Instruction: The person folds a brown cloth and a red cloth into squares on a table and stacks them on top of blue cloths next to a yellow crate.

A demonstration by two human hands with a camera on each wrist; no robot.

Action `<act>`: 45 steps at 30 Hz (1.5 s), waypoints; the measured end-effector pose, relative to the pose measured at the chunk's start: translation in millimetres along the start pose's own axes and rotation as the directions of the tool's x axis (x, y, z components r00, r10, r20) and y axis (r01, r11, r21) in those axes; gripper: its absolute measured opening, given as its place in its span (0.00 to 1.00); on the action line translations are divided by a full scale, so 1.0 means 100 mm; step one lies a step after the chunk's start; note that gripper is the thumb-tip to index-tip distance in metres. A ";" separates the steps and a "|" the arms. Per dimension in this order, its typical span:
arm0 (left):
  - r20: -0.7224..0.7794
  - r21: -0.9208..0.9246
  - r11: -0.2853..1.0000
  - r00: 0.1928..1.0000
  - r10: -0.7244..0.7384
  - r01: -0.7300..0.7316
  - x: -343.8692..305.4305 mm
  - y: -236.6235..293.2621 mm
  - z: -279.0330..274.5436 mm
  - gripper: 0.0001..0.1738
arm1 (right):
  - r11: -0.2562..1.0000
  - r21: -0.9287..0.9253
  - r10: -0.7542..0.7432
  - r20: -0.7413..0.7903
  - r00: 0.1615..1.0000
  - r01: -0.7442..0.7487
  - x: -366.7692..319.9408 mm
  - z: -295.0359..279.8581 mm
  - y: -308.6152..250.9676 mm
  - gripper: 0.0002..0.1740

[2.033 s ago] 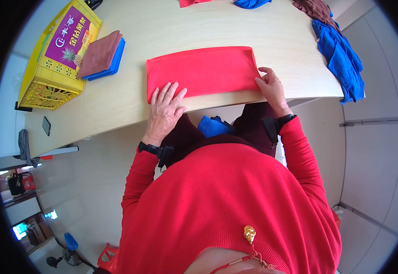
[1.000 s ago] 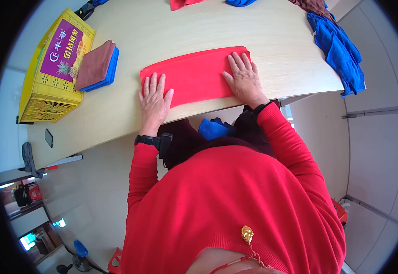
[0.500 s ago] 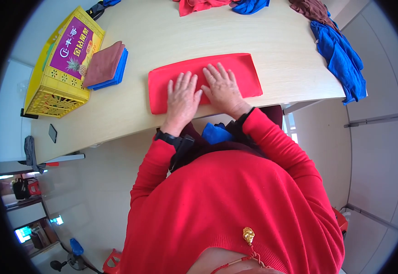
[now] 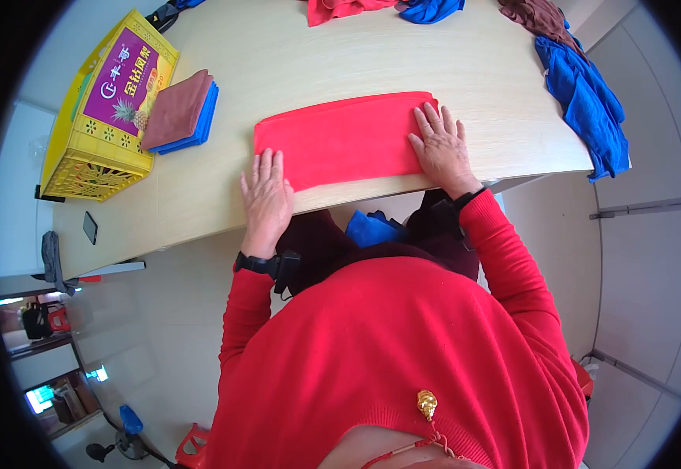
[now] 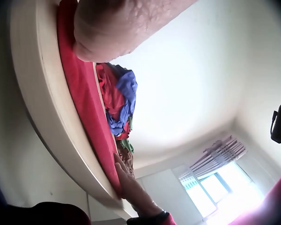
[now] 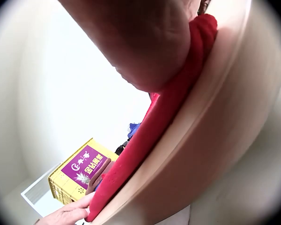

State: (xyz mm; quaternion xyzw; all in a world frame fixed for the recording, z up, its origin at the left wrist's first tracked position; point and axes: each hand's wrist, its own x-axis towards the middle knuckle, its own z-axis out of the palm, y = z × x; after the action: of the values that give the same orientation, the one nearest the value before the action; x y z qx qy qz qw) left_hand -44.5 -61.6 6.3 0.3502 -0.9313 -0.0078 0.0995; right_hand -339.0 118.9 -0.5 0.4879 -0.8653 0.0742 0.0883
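Note:
A red cloth (image 4: 340, 144), folded into a long flat rectangle, lies along the table's near edge in the head view. My left hand (image 4: 268, 195) rests at its left end, fingers straight and palm down. At the right end my right hand (image 4: 444, 148) lies flat, fingers spread over the cloth's edge. Layered folds show along the far side of the cloth. In the left wrist view the red cloth (image 5: 82, 93) runs under the left hand (image 5: 112, 28). The right wrist view shows the cloth (image 6: 145, 126) beneath the right hand (image 6: 145, 51).
A yellow crate (image 4: 94, 141) stands at the left, with a folded brown cloth (image 4: 178, 111) over a folded blue cloth (image 4: 200, 133) beside it. A phone (image 4: 90, 227) lies nearer. Crumpled blue (image 4: 583, 102) and brown cloths (image 4: 536, 19) hang at the right; red cloth (image 4: 336, 9) lies at the back.
My right hand lifted its pinch from the right edge and lay flat. Both hands came together mid-cloth, then slid apart to its opposite ends.

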 end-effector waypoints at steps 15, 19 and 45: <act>-0.037 -0.147 0.964 0.975 0.217 -0.220 0.91 0.28 0.27 0.32 | 0.948 0.192 -0.256 -0.007 0.967 0.253 0.49 0.17 -0.72 0.35; -0.090 -0.085 0.990 0.990 0.109 -0.116 0.89 0.06 0.30 0.31 | 0.978 0.149 -0.144 -0.005 0.990 0.143 0.51 0.13 -0.39 0.35; 0.226 -0.300 0.947 0.955 0.191 -0.118 1.68 0.42 0.10 0.11 | 0.839 0.199 -0.503 -0.072 0.861 0.507 -0.07 -0.04 -0.86 0.36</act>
State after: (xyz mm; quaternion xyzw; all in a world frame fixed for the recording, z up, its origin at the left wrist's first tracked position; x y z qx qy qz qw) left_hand -197.3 -139.8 30.3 0.2539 -0.9504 -0.1773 0.0299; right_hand -260.8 81.6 5.2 0.7043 -0.6926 0.1438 0.0596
